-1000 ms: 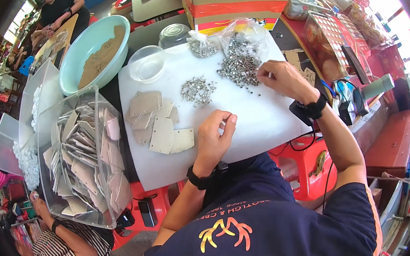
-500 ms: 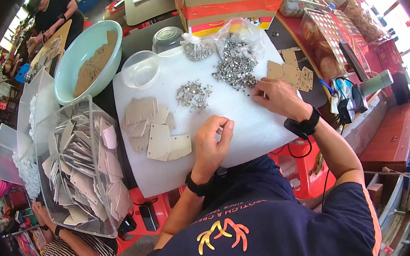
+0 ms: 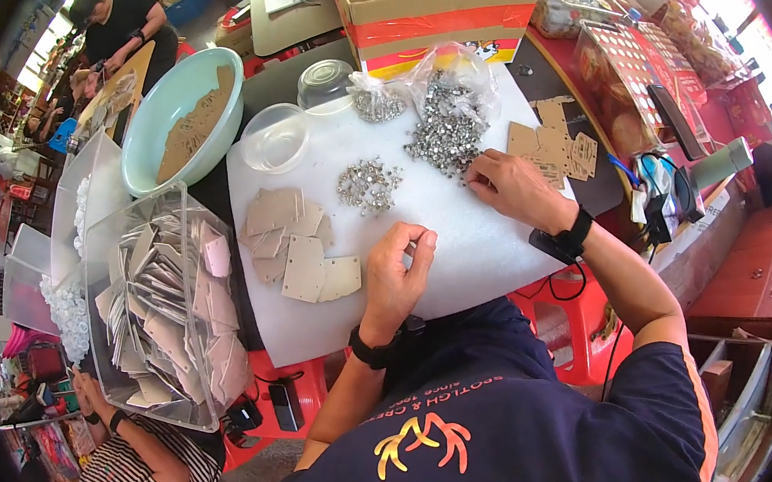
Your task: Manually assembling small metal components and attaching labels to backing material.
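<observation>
A heap of small shiny silver pieces (image 3: 444, 135) spills from a clear plastic bag (image 3: 467, 80) onto the white work surface (image 3: 458, 267). Against the heap's near right edge rests my right hand (image 3: 514, 188), palm down, its fingers curled together; the fingertips hide whatever is between them. My left hand (image 3: 399, 275) is closed near the front edge, thumb up against bent fingers, and what it may hold cannot be seen. Beside it lie grey-beige flat cards with small holes (image 3: 305, 267). Beyond them a smaller scatter of silver pieces (image 3: 368, 185) is spread out.
Left stands a clear bin of cards (image 3: 165, 313) next to a pale green basin (image 3: 139, 138). Clear bowls (image 3: 275, 139), a small bag of pieces (image 3: 378, 101) and a cardboard box (image 3: 435, 18) are at the back. Brown cards (image 3: 544, 147) lie right. Other people sit at left.
My right hand has shifted slightly left along the heap's near edge. My left hand keeps its closed pose. The whole view has moved a little.
</observation>
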Demonstrator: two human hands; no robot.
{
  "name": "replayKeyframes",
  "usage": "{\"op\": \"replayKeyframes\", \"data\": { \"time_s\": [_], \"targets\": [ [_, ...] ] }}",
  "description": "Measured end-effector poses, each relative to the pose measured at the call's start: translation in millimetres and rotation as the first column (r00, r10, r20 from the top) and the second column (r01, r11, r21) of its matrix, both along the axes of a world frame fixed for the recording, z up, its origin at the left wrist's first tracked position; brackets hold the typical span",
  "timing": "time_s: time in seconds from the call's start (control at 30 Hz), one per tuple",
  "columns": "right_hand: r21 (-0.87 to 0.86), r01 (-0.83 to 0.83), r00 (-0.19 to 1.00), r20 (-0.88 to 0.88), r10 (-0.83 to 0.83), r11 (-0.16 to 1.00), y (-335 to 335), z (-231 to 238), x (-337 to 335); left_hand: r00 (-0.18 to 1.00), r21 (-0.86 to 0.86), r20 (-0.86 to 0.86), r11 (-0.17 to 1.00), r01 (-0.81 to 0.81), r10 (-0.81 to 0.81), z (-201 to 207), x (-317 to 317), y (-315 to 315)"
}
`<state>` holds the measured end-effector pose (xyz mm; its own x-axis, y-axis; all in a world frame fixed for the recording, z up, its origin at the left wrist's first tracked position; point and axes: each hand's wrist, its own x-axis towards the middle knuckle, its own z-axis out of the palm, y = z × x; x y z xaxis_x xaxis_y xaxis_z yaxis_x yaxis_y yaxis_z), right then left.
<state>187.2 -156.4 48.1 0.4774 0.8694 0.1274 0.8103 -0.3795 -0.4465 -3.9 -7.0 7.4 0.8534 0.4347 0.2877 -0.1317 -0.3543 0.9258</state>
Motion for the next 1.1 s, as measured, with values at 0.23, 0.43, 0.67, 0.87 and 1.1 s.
{"op": "replayKeyframes", "data": {
  "time_s": [0.23, 0.43, 0.67, 0.87, 1.1],
  "targets": [
    [0.02, -0.004, 1.0, -0.006, 0.004, 1.0, -4.9, -2.0, 5.2, 1.0, -0.009, -0.018, 1.0, -0.002, 0.002, 0.3, 0.4, -2.3],
    [0.037, -0.054, 0.999, 0.0, 0.054, 0.998, -1.9, 13.2, 6.7, 1.0, -0.017, 0.019, 1.0, -0.023, 0.023, -2.2, 1.1, -2.0],
    [0.164, -0.076, 0.857, -0.493, 0.148, 0.983, 41.9, 69.8, 0.3, 1.0, -0.105, -0.004, 0.994, -0.032, 0.031, -5.4, -2.6, -3.6],
    [0.44, -0.075, 0.896, -0.365, 0.255, 0.895, 103.7, 77.8, 9.5, 0.995, -0.17, 0.051, 0.982, -0.077, 0.086, -8.3, 0.5, -4.0],
    [0.187, -0.012, 0.999, -0.032, 0.019, 0.982, 153.8, 23.4, 78.9, 0.999, -0.142, 0.018, 0.99, -0.025, 0.028, -3.6, -0.3, -1.5]
  ]
}}
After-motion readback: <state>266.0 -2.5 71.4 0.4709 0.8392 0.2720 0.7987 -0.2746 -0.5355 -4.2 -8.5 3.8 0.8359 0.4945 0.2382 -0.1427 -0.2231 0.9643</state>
